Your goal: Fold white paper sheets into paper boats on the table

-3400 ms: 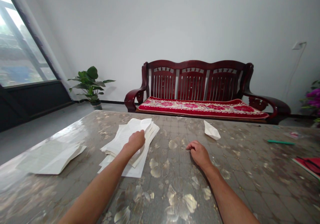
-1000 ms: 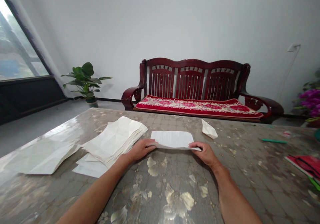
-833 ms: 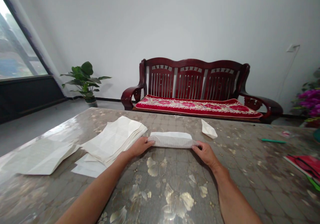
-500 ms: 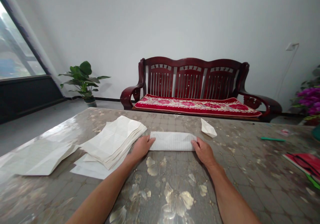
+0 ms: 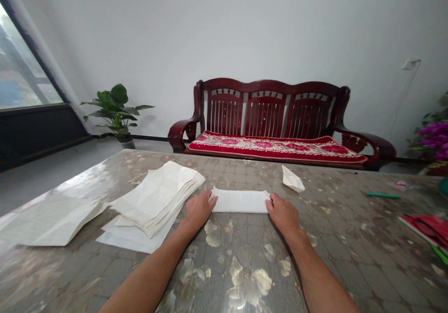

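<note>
In the head view, a shiny grey-brown, flower-patterned tabletop [image 5: 336, 243] is backed by a dark-red carved wooden bench [image 5: 268, 86] and a plain white wall [image 5: 245, 28]. Over its middle, a white, lined, folded paper strip [image 5: 241, 202] is held at its ends by the left hand [image 5: 199, 207] and right hand [image 5: 284, 214], both closed narrowly, thumbs uppermost, other fingertips partly hidden.
</note>
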`<state>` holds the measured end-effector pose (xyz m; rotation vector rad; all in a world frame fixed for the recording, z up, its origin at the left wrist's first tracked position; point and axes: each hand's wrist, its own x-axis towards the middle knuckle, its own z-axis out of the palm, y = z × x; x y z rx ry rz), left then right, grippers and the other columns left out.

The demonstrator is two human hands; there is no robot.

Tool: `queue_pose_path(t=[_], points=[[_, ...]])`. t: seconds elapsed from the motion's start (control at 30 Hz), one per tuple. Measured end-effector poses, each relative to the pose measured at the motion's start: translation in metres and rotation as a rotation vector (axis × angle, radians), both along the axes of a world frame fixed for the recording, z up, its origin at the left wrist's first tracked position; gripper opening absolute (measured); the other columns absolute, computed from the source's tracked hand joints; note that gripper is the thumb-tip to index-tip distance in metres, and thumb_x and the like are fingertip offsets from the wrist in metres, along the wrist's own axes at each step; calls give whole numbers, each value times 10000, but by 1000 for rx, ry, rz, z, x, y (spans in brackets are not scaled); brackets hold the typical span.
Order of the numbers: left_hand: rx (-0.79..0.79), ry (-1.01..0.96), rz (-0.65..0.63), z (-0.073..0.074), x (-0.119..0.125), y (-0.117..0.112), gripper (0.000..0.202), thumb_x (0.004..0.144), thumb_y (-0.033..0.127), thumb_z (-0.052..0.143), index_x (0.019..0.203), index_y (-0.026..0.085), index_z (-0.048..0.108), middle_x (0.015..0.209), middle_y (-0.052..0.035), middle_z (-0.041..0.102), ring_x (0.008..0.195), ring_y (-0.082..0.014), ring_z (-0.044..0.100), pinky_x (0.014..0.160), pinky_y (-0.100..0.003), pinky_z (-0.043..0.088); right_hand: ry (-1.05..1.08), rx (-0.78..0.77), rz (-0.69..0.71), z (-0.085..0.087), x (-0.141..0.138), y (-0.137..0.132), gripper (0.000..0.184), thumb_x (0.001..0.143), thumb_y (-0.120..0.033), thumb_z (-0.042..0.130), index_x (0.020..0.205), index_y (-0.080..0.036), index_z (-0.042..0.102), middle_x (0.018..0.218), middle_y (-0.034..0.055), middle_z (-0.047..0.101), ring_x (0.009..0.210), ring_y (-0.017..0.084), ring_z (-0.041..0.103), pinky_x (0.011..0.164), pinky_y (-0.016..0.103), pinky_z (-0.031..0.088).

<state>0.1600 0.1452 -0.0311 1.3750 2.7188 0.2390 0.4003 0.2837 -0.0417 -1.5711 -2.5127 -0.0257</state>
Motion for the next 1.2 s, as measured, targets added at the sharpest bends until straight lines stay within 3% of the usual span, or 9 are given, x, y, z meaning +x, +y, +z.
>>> queue_pose_path(t=[0.77, 1.07, 1.2], points=[[-40, 126, 13, -2, 5, 5, 309, 985, 387, 379, 1111, 196, 588, 916, -126, 748, 918, -295, 713, 777, -367, 483, -50, -15, -83, 1, -6, 2, 286, 982, -372, 403, 1064, -224, 633, 893, 98, 731, 850, 231, 701, 730, 316, 461], [-13, 146, -24, 1, 9, 4, 401, 990, 296, 427, 1363, 151, 442, 961, -127, 747, 966, -276, 702, 871, -380, 440, -3, -14, -126, -2, -6, 1, 275, 979, -364, 435, 1177, -212, 549, 883, 93, 719, 840, 242, 702, 714, 314, 463], [8, 191, -63, -3, 8, 5, 395, 987, 280, 433, 1358, 146, 458, 972, -123, 737, 971, -289, 684, 882, -408, 430, -4, 1, -110, -3, -5, 1, 246, 984, -343, 438, 1168, -239, 564, 893, 78, 718, 804, 221, 693, 663, 291, 436]])
